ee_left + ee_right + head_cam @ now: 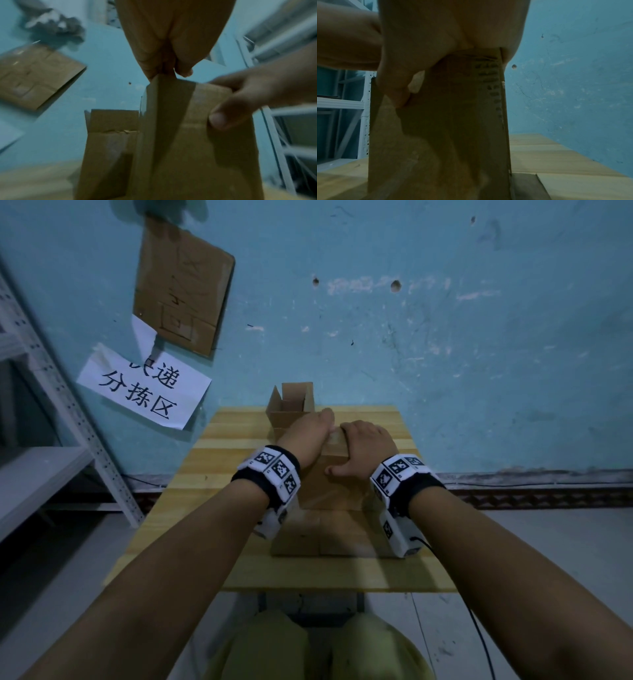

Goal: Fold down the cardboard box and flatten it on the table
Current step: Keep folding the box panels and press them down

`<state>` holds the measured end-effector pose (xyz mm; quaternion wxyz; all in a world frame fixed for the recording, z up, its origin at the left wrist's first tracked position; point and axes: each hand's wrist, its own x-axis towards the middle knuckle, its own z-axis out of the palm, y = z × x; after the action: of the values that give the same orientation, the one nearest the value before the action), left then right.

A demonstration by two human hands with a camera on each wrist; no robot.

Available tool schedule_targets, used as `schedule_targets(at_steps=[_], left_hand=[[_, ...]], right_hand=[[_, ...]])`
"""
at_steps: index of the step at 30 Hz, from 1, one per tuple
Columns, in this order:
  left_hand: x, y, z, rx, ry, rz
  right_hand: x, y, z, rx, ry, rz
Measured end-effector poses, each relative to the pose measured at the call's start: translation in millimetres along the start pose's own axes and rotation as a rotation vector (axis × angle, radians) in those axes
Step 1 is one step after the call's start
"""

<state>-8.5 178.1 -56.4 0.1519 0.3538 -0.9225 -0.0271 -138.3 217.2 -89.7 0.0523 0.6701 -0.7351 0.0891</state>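
**Box collapse under way, not yet flat**

We hold the cardboard box (334, 474) mid-bench (239, 570), still standing; its near bottom flaps lie splayed on the wood. Left hand (308, 428) grips the top edge, fingers (184, 71) curled over it. Right hand (364, 448) clamps the top from the other side, thumb pressed on the near panel. Our judgement: walls partly pushed in; folding down and pressing flat remain.

Count: two boxes on the bench, the held one and one small open box (291, 405) behind it; one cardboard sheet (183, 285) and one paper sign (144, 386) on the wall; two hands.
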Motion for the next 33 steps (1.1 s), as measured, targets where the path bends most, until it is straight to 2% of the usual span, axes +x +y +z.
schedule_targets(at_steps=[3, 5, 9, 12, 16, 19, 22, 27, 29, 33], left_hand=[[1.3, -3.9, -6.4, -0.086, -0.045, 0.014], [2.2, -4.1, -7.3, 0.040, -0.087, 0.050], [1.3, 1.3, -4.1, 0.152, -0.038, 0.087], [2.3, 7.1, -3.0, 0.170, -0.037, 0.028], [4.9, -1.7, -3.1, -0.110, 0.024, -0.203], [0.8, -3.4, -0.5, -0.257, 0.094, -0.148], [4.0, -3.3, 0.6, -0.231, 0.062, -0.081], [5.2, -4.4, 2.0, -0.287, 0.075, -0.167], [6.6, -2.5, 0.1, -0.243, 0.040, -0.161], [15.3, 5.7, -6.4, 0.036, -0.087, -0.104]], right_hand=[[0.0, 0.1, 0.6, 0.010, -0.003, -0.001], [0.5, -0.2, 0.3, 0.011, -0.013, -0.001], [-0.2, -1.2, -0.7, 0.008, -0.023, 0.008], [-1.6, -2.0, -0.5, 0.000, -0.014, 0.009], [-3.4, -1.7, -1.3, 0.004, -0.007, -0.005], [-3.5, -1.3, -1.2, 0.011, -0.017, -0.002], [-2.9, -1.2, -0.9, 0.007, -0.019, 0.003], [-2.0, -1.4, -0.9, 0.005, -0.015, 0.003], [-1.4, -1.2, -1.6, 0.008, -0.021, 0.003], [-1.5, -0.5, -2.1, 0.008, -0.026, 0.004]])
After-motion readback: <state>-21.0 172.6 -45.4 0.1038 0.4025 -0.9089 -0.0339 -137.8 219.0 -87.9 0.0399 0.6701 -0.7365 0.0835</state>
